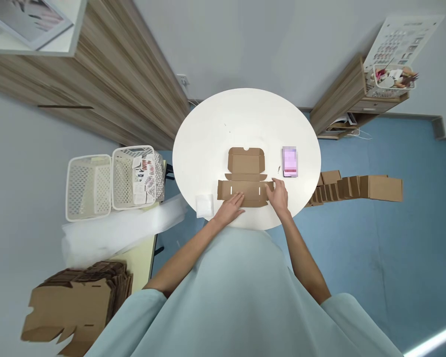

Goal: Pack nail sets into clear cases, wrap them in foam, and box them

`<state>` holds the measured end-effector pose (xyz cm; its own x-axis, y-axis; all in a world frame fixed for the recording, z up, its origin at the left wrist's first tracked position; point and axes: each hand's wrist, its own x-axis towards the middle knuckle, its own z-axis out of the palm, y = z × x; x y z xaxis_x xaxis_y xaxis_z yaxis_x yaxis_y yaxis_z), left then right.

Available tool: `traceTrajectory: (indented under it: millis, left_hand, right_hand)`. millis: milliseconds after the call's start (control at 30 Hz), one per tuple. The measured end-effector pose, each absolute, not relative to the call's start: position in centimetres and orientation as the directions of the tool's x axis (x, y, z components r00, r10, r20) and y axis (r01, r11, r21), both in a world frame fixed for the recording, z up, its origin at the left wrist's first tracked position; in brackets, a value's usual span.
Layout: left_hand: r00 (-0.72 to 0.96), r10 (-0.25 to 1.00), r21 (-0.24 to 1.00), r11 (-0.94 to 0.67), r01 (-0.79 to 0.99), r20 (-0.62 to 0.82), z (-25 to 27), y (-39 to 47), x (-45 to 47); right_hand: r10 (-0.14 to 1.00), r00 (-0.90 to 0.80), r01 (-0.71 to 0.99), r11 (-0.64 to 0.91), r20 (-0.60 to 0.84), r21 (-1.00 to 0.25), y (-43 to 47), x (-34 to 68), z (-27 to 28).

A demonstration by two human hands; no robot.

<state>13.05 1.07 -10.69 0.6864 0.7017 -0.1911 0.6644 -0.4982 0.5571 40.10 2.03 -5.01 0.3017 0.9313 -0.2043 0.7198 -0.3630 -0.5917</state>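
Note:
A brown die-cut cardboard box (245, 161) lies unfolded and flat on the white oval table (208, 129), with two small slots in its nearer panel. Resting flat on the lower left part of that panel is my left hand (230, 208), fingers stretched out. My right hand (278, 196) curls at the right-hand side flap, its thumb and fingers around the flap's end. To the right of the cardboard lies a pink-and-purple pack (290, 161), its face blurred. A white square padded packet (204, 206) sits left of my left hand, near the table's edge.
White baskets (89, 188) stand at the left, one holding printed cards (144, 178). Below them are a translucent wrap roll (122, 228) and stacked flat cardboard (74, 302). Folded boxes (384, 188) line up right of the table. A wooden cabinet (357, 94) stands far right.

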Motion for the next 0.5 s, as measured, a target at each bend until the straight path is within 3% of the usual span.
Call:
traceTrajectory:
  millis: [67, 267, 500]
  left_hand:
    - [0.615, 0.751, 0.552, -0.416, 0.723, -0.240, -10.1, 1.4, 11.2]
    - [0.557, 0.775, 0.564, -0.327, 0.758, -0.299, -8.8, 2.0, 8.9]
    - [0.447, 0.835, 0.584, -0.197, 0.788, -0.322, -7.5, 2.4, 9.9]
  right_hand:
    - [0.956, 0.216, 0.713, -0.292, -0.197, -0.637, 4.1, 39.1, -5.0]
    - [0.917, 0.149, 0.657, -0.371, -0.369, -0.656, 8.7, 36.7, -7.1]
    - [0.931, 0.117, 0.639, -0.337, -0.346, -0.692, 6.7, 36.1, -7.8]
